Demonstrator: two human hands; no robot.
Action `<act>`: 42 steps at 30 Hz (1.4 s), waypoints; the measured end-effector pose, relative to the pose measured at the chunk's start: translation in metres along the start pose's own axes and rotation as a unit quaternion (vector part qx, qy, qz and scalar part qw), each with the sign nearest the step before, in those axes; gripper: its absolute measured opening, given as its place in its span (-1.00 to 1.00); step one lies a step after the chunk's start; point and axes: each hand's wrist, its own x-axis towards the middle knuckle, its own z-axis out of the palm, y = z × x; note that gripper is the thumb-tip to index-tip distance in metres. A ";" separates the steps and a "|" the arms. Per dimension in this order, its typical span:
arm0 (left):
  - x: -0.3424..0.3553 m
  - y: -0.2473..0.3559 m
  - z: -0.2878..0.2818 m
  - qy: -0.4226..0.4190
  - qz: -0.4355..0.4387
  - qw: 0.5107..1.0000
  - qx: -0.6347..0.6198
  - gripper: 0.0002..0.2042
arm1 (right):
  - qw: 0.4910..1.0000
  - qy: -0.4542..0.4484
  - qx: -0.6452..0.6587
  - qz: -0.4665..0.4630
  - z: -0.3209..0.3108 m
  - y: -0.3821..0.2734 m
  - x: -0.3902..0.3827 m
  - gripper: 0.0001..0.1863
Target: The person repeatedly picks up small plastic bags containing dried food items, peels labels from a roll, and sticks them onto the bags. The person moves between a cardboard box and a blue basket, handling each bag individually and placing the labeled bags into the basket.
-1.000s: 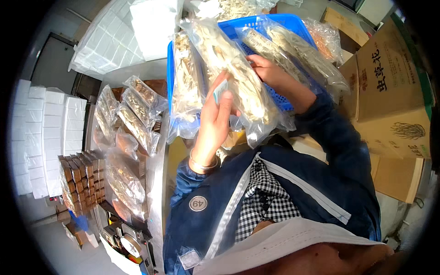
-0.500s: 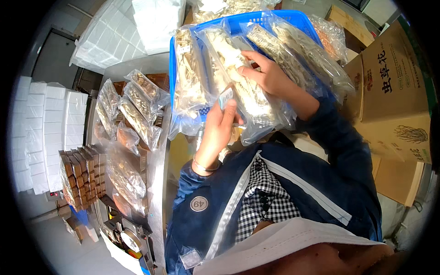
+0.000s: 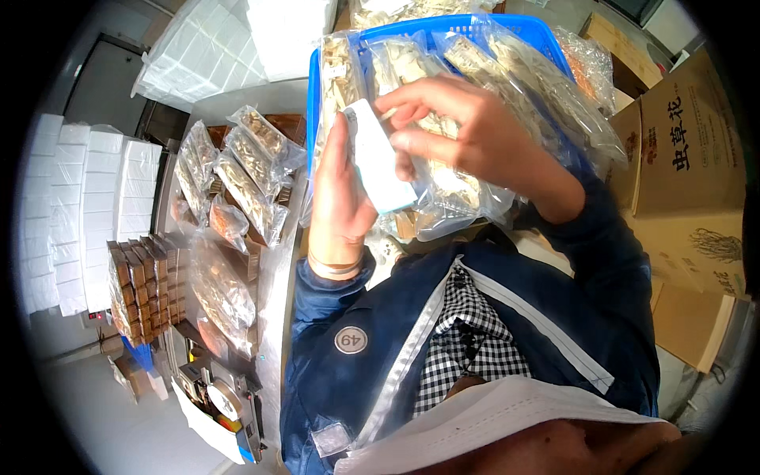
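My left hand [image 3: 342, 202] grips a pale blue-white stack of small cards or labels [image 3: 374, 162], held upright at a slant over the basket. My right hand [image 3: 475, 142] is bent over the stack's upper right edge, fingers curled toward the thumb; what lies between the fingertips is too small to name. Beneath and behind both hands, a blue plastic basket [image 3: 499, 22] holds several long clear bags of dried cream-coloured strips [image 3: 546, 95], lying side by side. One bag [image 3: 336, 67] lies along the basket's left side.
A steel table [image 3: 275, 293] on the left carries several clear bags [image 3: 245, 194]. Beside it are stacked brown packs [image 3: 142, 289], white wrapped blocks [image 3: 99, 206] and a tool with a tape roll [image 3: 226, 400]. Large cardboard cartons [image 3: 665, 190] stand at the right; white packs [image 3: 202, 55] sit behind.
My left hand has risen and moved leftward, bringing the card stack up and clear into view. My right hand has left the middle bag's surface and come over to the stack.
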 end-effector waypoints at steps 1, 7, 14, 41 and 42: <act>0.001 -0.002 -0.005 -0.011 0.009 0.999 0.031 -0.38 | 0.999 -0.004 -0.022 -0.045 0.007 0.000 0.000 -0.63; -0.003 -0.018 0.019 0.098 0.024 0.993 0.058 -0.41 | 0.998 -0.030 0.026 0.055 0.015 0.001 -0.013 -0.58; -0.012 -0.023 0.005 0.036 0.019 0.999 0.030 -0.39 | 1.000 -0.017 -0.004 0.002 0.017 -0.004 -0.014 -0.81; -0.024 -0.020 -0.017 0.014 -0.038 0.954 0.298 -0.36 | 0.921 -0.135 0.095 0.354 -0.005 0.134 0.029 -0.81; -0.023 -0.019 -0.017 0.011 -0.042 0.951 0.306 -0.36 | 0.936 -0.127 0.069 0.322 -0.002 0.139 0.025 -0.81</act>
